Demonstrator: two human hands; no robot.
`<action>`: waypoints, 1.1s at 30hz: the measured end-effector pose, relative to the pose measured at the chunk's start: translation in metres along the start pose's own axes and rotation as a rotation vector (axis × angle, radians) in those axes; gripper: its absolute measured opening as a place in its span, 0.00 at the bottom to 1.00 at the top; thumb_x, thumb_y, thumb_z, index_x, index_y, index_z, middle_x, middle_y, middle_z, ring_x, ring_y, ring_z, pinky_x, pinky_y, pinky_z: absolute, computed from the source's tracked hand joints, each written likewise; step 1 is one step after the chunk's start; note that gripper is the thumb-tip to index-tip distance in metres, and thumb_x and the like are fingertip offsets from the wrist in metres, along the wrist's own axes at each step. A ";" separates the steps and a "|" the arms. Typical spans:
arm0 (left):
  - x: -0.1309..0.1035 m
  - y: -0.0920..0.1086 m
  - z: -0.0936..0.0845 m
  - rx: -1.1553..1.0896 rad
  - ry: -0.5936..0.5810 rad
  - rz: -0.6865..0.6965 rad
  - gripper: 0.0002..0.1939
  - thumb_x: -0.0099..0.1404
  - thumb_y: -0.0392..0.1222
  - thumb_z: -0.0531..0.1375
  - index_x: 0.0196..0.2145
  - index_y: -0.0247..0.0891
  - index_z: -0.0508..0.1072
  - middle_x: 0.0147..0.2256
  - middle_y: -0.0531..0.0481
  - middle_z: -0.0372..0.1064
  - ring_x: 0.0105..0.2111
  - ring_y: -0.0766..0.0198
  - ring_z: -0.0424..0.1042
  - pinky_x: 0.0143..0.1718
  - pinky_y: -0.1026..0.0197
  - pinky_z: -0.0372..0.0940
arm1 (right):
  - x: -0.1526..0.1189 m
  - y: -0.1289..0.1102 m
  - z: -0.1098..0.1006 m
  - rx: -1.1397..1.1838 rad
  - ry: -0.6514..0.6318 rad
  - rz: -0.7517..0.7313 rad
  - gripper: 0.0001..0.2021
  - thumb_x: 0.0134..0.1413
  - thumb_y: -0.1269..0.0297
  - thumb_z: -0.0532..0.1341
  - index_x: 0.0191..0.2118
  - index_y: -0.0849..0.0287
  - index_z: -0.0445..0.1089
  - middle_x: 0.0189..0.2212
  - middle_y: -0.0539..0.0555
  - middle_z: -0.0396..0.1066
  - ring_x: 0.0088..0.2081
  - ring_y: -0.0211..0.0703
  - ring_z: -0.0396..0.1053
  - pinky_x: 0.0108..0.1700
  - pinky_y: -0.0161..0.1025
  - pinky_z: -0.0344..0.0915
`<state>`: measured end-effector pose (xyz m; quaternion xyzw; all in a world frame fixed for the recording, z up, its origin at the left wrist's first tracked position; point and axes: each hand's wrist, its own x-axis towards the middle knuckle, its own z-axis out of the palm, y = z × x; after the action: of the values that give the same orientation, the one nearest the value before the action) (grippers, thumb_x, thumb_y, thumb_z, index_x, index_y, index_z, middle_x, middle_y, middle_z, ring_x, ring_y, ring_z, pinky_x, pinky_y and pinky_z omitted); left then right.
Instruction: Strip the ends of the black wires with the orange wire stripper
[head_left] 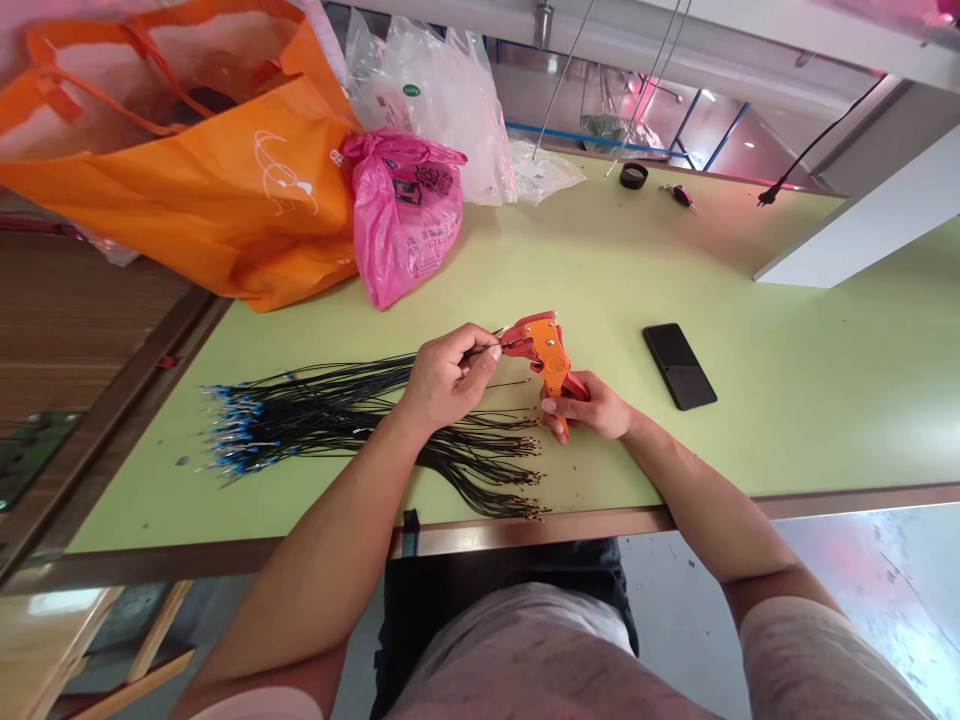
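My right hand [589,403] is wrapped round the handles of an orange and red wire stripper [553,358], whose jaws point left. Between the fingertips of my left hand [455,372] is a thin black wire, its end at the stripper's jaws. Below and left of my hands lies a spread bundle of black wires [330,415] on the green tabletop [600,270]. Blue pieces with silvery tips [236,430] sit at the bundle's left end. Coppery bare ends [534,478] show at the right. My fingers partly hide the held wire.
A black phone [679,366] lies right of my hands. At the back left stand an orange bag [300,230], a knotted pink plastic bag [409,220] and clear plastic bags [450,110]. Farther back are a black ring [634,176], keys [681,195] and a hanging plug [769,194]. A white post [862,200] rises at right.
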<state>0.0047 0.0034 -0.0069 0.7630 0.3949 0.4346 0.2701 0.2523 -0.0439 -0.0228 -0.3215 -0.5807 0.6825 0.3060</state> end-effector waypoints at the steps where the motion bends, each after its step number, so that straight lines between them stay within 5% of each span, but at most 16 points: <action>1: 0.000 0.000 0.000 -0.002 0.002 -0.001 0.12 0.70 0.49 0.60 0.34 0.38 0.73 0.21 0.57 0.61 0.19 0.70 0.54 0.22 0.65 0.53 | 0.000 0.000 0.000 -0.003 -0.003 0.003 0.18 0.67 0.55 0.66 0.30 0.60 0.65 0.22 0.48 0.70 0.21 0.37 0.69 0.26 0.36 0.63; 16: -0.001 0.002 0.001 0.033 0.013 0.016 0.10 0.70 0.47 0.59 0.33 0.39 0.70 0.19 0.59 0.58 0.19 0.69 0.56 0.22 0.65 0.52 | -0.001 0.002 0.003 -0.025 0.075 0.037 0.19 0.64 0.52 0.68 0.30 0.59 0.64 0.19 0.46 0.68 0.18 0.37 0.69 0.23 0.35 0.65; 24: -0.004 0.005 0.009 -0.033 0.061 0.018 0.11 0.71 0.48 0.59 0.33 0.40 0.68 0.18 0.60 0.56 0.17 0.71 0.53 0.21 0.65 0.52 | 0.000 0.004 0.008 -0.032 0.183 -0.012 0.23 0.62 0.51 0.69 0.24 0.57 0.61 0.12 0.43 0.61 0.12 0.33 0.58 0.17 0.33 0.58; 29: -0.004 0.003 0.012 -0.016 0.095 0.028 0.12 0.70 0.49 0.60 0.33 0.39 0.72 0.18 0.61 0.52 0.17 0.70 0.52 0.21 0.65 0.52 | -0.003 0.003 -0.002 0.033 -0.035 -0.035 0.15 0.63 0.55 0.69 0.38 0.63 0.71 0.28 0.55 0.76 0.27 0.41 0.75 0.27 0.35 0.65; 33: -0.003 -0.002 0.009 0.023 0.100 0.029 0.11 0.70 0.48 0.60 0.36 0.38 0.75 0.21 0.57 0.63 0.19 0.69 0.57 0.23 0.65 0.56 | -0.005 0.006 -0.014 0.101 -0.095 -0.015 0.20 0.63 0.56 0.69 0.52 0.64 0.71 0.40 0.62 0.79 0.38 0.48 0.80 0.24 0.33 0.58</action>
<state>0.0108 0.0010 -0.0139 0.7491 0.4016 0.4716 0.2349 0.2663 -0.0400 -0.0298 -0.2688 -0.5618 0.7231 0.2989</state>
